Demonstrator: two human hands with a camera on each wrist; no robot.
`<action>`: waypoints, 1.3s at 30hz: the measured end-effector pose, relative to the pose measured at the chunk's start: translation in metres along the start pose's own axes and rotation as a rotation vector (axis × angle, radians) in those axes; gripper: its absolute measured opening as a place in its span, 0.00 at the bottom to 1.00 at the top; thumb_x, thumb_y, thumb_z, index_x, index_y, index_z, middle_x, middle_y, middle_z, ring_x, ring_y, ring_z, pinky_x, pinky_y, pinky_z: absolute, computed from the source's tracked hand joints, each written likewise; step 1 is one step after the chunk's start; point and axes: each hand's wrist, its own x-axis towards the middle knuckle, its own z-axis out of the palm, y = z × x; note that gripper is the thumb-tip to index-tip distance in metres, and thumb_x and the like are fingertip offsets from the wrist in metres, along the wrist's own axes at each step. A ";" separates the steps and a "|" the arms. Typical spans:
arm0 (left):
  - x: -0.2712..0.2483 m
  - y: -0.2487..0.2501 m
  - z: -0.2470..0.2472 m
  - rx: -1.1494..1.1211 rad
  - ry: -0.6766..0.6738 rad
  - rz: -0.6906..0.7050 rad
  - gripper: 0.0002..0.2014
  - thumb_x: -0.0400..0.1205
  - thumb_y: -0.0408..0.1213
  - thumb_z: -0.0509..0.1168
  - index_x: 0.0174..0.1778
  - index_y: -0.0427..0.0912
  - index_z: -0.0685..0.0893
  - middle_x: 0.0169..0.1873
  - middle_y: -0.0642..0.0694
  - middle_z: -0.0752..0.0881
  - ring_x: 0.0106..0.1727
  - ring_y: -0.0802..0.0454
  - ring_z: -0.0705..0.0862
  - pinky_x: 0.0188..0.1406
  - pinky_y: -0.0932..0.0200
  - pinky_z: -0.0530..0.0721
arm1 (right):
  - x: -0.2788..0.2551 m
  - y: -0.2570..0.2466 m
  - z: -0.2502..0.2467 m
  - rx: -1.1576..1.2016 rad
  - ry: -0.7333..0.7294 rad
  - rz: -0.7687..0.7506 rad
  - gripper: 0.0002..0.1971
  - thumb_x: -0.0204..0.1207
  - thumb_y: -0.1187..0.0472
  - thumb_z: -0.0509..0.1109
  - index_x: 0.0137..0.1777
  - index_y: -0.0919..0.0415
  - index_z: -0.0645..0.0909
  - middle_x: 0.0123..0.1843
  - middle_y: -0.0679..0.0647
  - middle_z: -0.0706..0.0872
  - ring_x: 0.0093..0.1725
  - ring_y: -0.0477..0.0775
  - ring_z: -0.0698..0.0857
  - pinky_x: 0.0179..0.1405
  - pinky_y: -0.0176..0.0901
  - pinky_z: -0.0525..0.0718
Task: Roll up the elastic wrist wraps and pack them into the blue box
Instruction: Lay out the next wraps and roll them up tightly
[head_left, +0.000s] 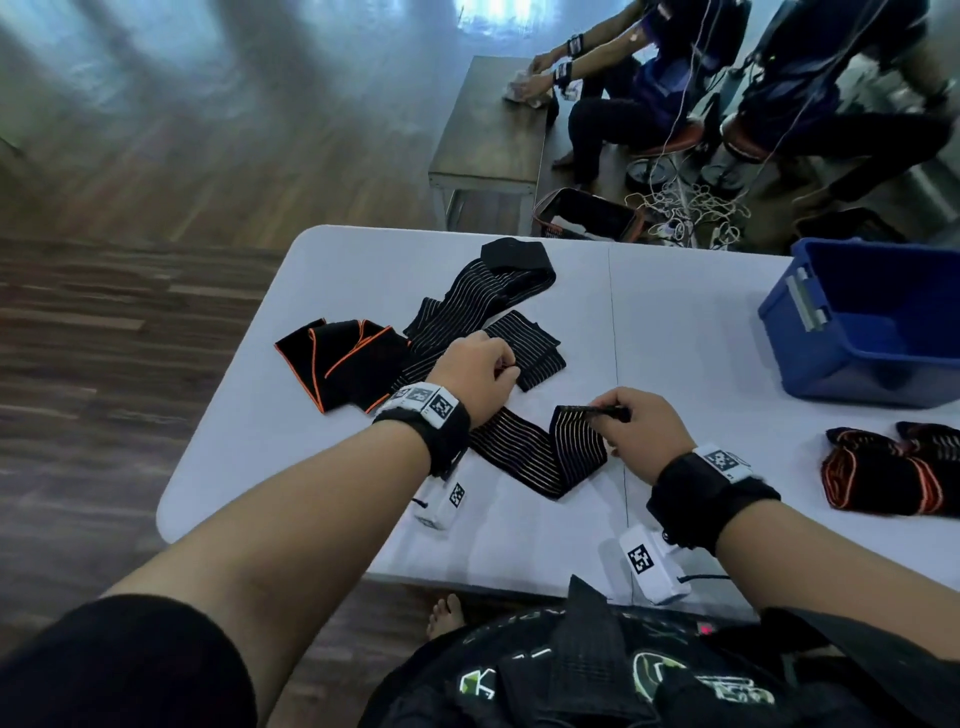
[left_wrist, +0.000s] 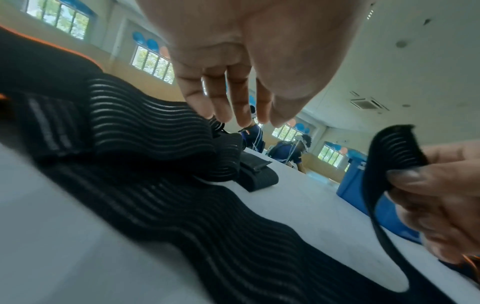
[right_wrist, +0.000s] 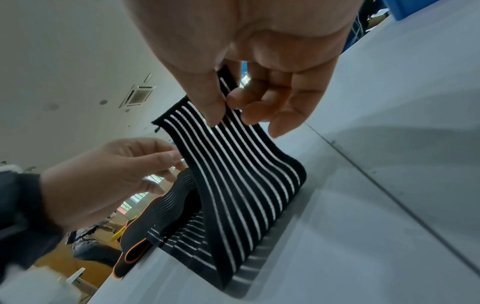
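A black elastic wrap with thin pale stripes (head_left: 535, 457) (left_wrist: 182, 216) (right_wrist: 233, 185) lies partly on the white table (head_left: 363, 270). My right hand (head_left: 639, 426) (right_wrist: 228, 115) (left_wrist: 428, 185) pinches its free end between thumb and fingers and lifts it, so the band folds upward. Beside that raised end hovers my left hand (head_left: 478, 369) (left_wrist: 244, 111) (right_wrist: 116, 174), fingers loosely hanging and holding nothing. The blue box (head_left: 872, 322) (left_wrist: 358, 185) stands at the far right of the table, open on top.
More striped wraps (head_left: 467, 306) and black orange-edged ones (head_left: 343, 358) lie unrolled at the table's left. Rolled black-and-orange wraps (head_left: 883, 473) sit at the right edge. Beyond the table are a wooden bench (head_left: 493, 135), seated people, a bag and cables on the floor.
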 end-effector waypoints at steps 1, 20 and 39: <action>0.009 0.004 0.004 0.025 -0.022 0.024 0.08 0.84 0.47 0.66 0.52 0.49 0.87 0.51 0.52 0.81 0.55 0.51 0.79 0.58 0.56 0.80 | -0.003 0.001 -0.002 -0.005 0.007 0.012 0.06 0.75 0.61 0.75 0.40 0.48 0.87 0.36 0.45 0.88 0.38 0.49 0.85 0.49 0.56 0.90; 0.075 0.030 0.020 0.138 -0.145 -0.079 0.12 0.78 0.26 0.58 0.55 0.43 0.75 0.40 0.43 0.81 0.40 0.42 0.81 0.37 0.51 0.79 | -0.052 0.030 -0.051 0.065 0.184 0.122 0.04 0.74 0.60 0.77 0.40 0.50 0.88 0.30 0.44 0.85 0.29 0.41 0.80 0.37 0.41 0.78; 0.092 0.138 -0.227 -0.383 0.227 0.271 0.12 0.79 0.27 0.71 0.40 0.51 0.91 0.32 0.53 0.91 0.31 0.66 0.86 0.40 0.69 0.84 | 0.023 -0.198 -0.123 0.263 0.146 -0.472 0.10 0.81 0.65 0.71 0.43 0.72 0.82 0.34 0.68 0.87 0.32 0.62 0.86 0.38 0.58 0.92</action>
